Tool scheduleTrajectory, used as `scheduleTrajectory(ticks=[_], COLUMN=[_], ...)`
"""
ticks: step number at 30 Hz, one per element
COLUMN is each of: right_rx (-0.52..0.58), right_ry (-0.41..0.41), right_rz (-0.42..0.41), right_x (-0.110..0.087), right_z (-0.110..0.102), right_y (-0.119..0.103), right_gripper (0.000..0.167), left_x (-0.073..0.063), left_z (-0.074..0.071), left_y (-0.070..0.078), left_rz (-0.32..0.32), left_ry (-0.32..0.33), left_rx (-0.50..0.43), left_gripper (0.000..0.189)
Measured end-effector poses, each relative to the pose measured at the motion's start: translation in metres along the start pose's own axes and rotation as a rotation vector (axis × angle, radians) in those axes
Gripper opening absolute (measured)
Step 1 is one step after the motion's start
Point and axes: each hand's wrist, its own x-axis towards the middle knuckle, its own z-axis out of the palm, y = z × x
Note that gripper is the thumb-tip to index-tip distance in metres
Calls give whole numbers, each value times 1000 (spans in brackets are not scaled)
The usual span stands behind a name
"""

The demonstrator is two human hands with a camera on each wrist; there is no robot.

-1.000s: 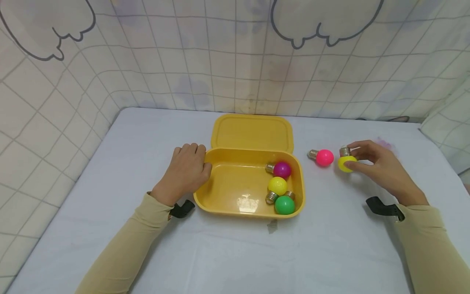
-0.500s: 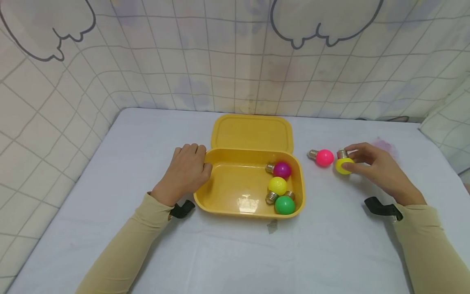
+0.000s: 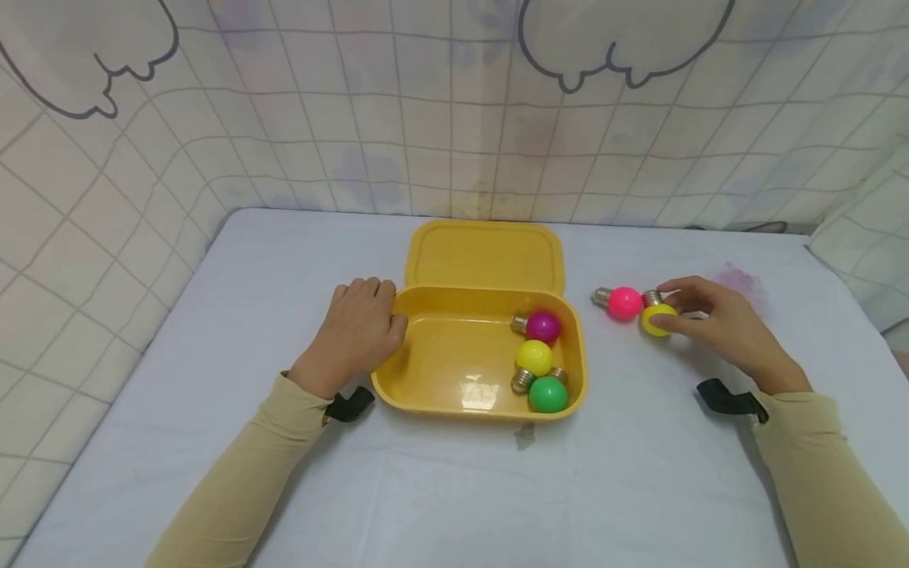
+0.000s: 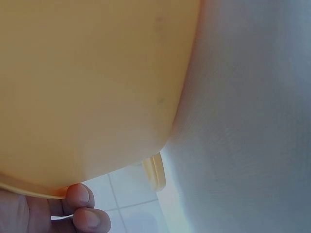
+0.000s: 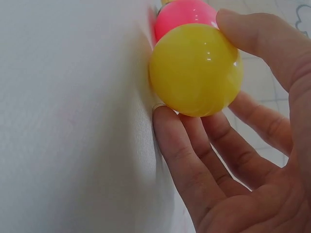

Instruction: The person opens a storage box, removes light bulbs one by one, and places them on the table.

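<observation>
My left hand (image 3: 355, 335) grips the left rim of a yellow plastic box (image 3: 447, 359); fingers (image 4: 80, 195) show at the box's edge in the left wrist view. Between thumb and fingers, my right hand (image 3: 727, 327) holds a yellow light bulb (image 3: 658, 322), its metal base pointing to the back. Just left of it lies a pink light bulb (image 3: 625, 303) on the table. In the right wrist view the yellow globe (image 5: 194, 70) partly covers the pink one (image 5: 182, 14). Inside the box's right end are purple (image 3: 543, 326), yellow (image 3: 534, 357) and green (image 3: 548, 394) bulbs.
A yellow lid (image 3: 486, 256) lies flat against the box's back edge. The white cloth (image 3: 454, 497) covers the table, with a purple stain (image 3: 742, 285) behind my right hand. A grid-patterned curtain (image 3: 398, 118) rises at the back and left.
My right hand has moved left with the yellow bulb, from a small gap away to right beside the pink bulb. My left hand stays on the box rim.
</observation>
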Motion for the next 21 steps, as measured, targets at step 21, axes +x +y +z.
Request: scheduleTrajectory(ticks=[21], right_rx=[7], right_ry=[-7], right_rz=[-13], right_x=[-3], right_z=[-6], right_y=[1], right_gripper=[69], left_x=[0], left_z=[-1], left_y=[1], left_rz=[-4], left_ry=[-15], left_rx=[-10], left_gripper=[18])
